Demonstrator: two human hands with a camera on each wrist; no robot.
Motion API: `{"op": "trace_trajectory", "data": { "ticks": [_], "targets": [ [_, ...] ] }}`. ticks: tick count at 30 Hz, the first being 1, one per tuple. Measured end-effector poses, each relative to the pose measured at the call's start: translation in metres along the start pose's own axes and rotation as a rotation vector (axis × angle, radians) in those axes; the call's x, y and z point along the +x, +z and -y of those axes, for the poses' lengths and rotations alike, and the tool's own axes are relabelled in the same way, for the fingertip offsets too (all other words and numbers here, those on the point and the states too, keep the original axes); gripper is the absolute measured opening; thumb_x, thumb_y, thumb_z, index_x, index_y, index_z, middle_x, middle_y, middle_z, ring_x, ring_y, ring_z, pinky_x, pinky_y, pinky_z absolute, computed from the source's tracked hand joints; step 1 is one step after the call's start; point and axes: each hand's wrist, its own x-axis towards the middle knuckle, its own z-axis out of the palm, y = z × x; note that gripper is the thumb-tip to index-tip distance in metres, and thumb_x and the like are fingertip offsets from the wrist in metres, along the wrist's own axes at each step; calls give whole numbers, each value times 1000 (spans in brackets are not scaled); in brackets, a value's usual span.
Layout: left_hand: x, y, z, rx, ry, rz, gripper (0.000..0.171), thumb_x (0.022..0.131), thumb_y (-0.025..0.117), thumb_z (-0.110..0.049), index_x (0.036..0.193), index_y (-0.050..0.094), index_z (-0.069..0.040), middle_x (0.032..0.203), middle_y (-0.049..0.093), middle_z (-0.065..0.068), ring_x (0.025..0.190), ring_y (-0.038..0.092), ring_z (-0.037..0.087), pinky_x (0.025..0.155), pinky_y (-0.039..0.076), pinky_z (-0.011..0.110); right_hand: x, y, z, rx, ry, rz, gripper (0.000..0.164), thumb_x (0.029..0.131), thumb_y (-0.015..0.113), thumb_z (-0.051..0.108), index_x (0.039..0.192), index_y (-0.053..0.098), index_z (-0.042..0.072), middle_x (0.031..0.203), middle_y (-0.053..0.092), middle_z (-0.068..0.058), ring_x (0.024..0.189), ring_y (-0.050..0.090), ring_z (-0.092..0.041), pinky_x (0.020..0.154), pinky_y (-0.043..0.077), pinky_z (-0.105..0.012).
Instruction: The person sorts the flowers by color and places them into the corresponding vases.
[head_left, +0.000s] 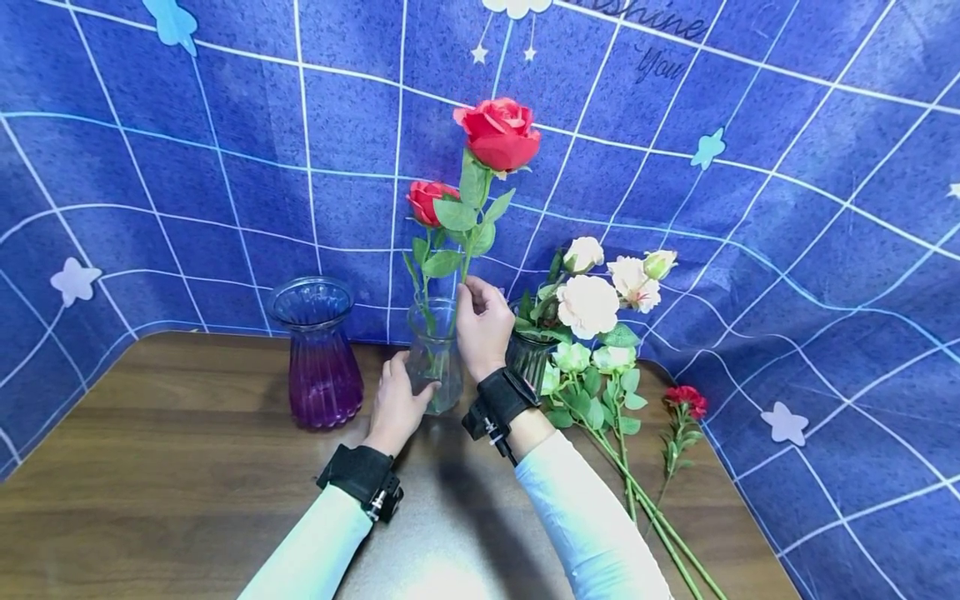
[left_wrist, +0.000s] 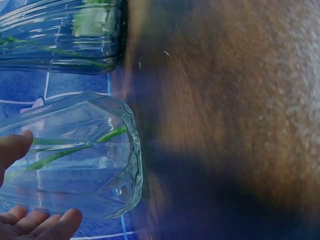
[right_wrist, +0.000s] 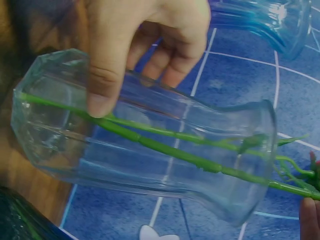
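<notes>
A clear faceted glass vase (head_left: 450, 379) stands at the middle back of the table. My left hand (head_left: 396, 404) holds its lower body, the thumb on one side and the fingers around the other. Two red roses rise from it: a larger, taller rose (head_left: 498, 137) and a smaller rose (head_left: 427, 202) to its left. Just above the rim, my right hand (head_left: 483, 329) pinches the taller rose's stem. In the right wrist view, two green stems (right_wrist: 175, 154) run down inside the glass, and only a fingertip (right_wrist: 310, 217) of the right hand shows at the edge.
A purple-blue ribbed vase (head_left: 322, 358) stands on the left. Behind my right wrist, a dark ribbed vase (head_left: 528, 358) holds pale flowers (head_left: 588, 307). Long-stemmed whitish-green roses (head_left: 615, 358) and a red carnation (head_left: 686, 402) lie on the right. A blue cloth (head_left: 225, 192) hangs behind.
</notes>
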Motion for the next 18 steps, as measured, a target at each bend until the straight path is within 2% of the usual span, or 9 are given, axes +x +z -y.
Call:
{"op": "trace_trajectory", "data": {
  "ticks": [11,18],
  "targets": [
    [-1,0,0,9,12,-10,64,77,75,-24,127,42,-1,118,51,21,108,53,41,90,44,50,-10,6,-17,-38,74,75,15,86,62,6,96,70,-3,81,72,-14,67,65,-23,62,52,-25],
    [0,0,0,-2,9,-17,64,77,75,-24,127,43,-1,118,51,20,108,52,41,90,44,50,-12,9,-23,-65,74,115,15,87,62,6,96,70,-3,81,72,-14,68,65,-23,63,53,-27]
  ]
}}
